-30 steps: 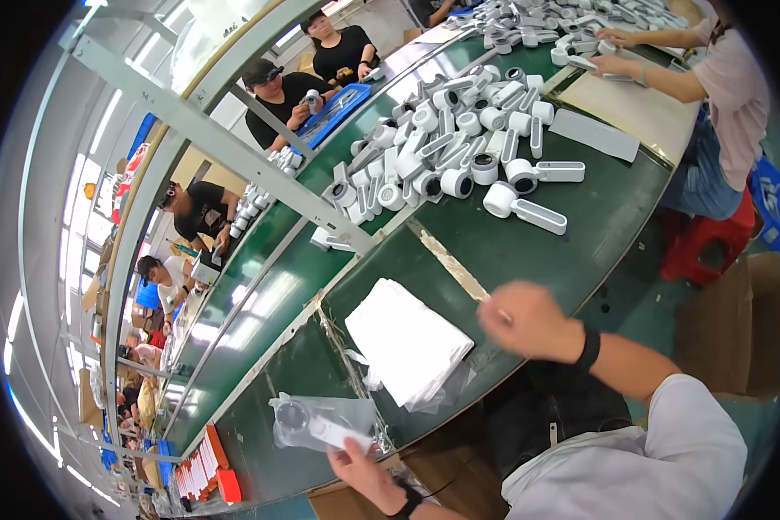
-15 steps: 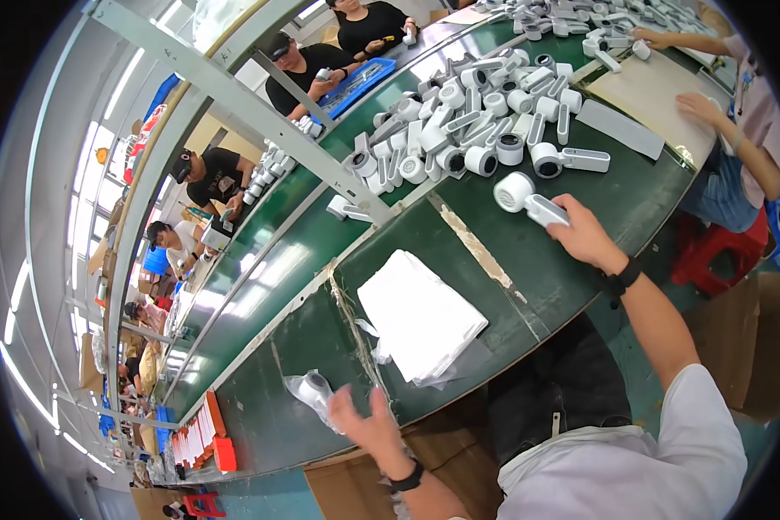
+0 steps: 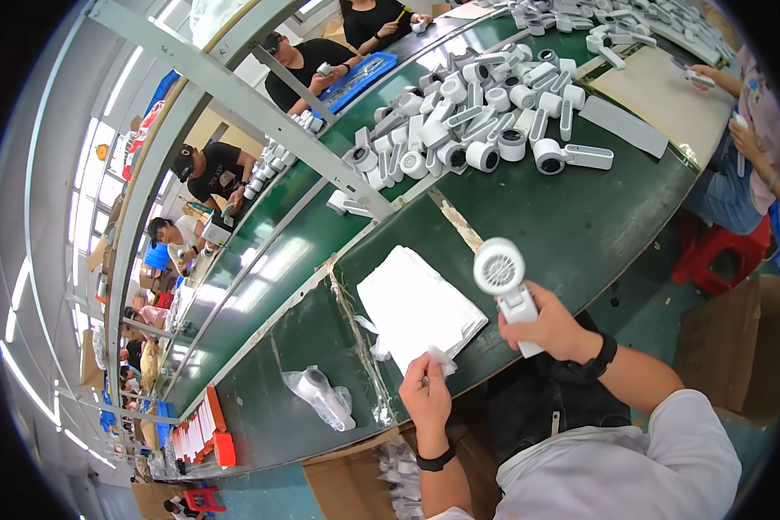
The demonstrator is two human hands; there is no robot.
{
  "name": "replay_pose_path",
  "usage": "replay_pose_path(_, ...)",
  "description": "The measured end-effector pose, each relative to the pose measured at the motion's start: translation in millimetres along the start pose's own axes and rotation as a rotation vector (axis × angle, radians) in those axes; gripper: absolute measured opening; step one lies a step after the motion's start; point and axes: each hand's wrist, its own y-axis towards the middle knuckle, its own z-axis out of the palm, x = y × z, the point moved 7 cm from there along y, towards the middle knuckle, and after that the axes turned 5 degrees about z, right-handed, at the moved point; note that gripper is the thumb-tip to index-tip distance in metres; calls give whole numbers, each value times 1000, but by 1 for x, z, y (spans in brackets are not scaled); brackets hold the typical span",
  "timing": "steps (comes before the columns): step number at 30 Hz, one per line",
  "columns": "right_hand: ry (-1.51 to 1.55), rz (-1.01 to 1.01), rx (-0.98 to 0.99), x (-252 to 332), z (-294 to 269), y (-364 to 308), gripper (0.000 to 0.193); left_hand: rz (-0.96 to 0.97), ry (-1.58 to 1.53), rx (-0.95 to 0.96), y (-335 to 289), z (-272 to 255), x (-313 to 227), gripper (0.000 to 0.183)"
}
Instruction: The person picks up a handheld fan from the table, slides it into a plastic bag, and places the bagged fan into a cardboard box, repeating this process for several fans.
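Observation:
In my right hand [image 3: 548,325] is a white handheld fan [image 3: 499,269], its fingers wrapped round the handle and the round grilled head up. My left hand [image 3: 426,394] pinches the near corner of a clear-white plastic bag [image 3: 443,359] at the front edge of a stack of white bags [image 3: 416,303]. The stack lies flat on the green bench. To the left of it, a fan in a clear bag [image 3: 321,397] rests on the bench, apart from both hands.
A large heap of white handheld fans [image 3: 468,113] covers the far bench. A grey metal post [image 3: 234,104] slants across the left. An orange-red tray [image 3: 204,433] stands at the far left. Co-workers sit across and at right; cardboard boxes [image 3: 745,355] are on the floor.
My right hand has brought the fan from near the heap toward me, beside the bag stack. My left hand has moved right from the bagged fan and now pinches a bag.

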Motion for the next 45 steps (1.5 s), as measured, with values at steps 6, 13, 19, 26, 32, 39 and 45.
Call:
replay_pose_path(6,-454,-139,-85,-15,34,4,62,-145,-285,-50,-2,26,-18,20)
replay_pose_path(13,-443,-140,-213,-20,33,13,52,-193,-414,-124,-2,19,-10,20)
replay_pose_path(19,-518,-219,-368,-13,18,10,49,-351,-877,-195,2,17,-8,16)
replay_pose_path(26,-647,-195,-105,12,12,-13,50,-198,-467,-194,5,18,-28,15)
replay_pose_path(32,-878,59,447,36,34,-40,82,-176,-466,-75,12,27,-40,15)
replay_pose_path(39,-822,381,659,4,27,-20,66,-102,-491,143,18,25,-42,13)
replay_pose_path(45,-1215,-28,244,5,21,-11,63,83,-229,118,18,16,-62,8)
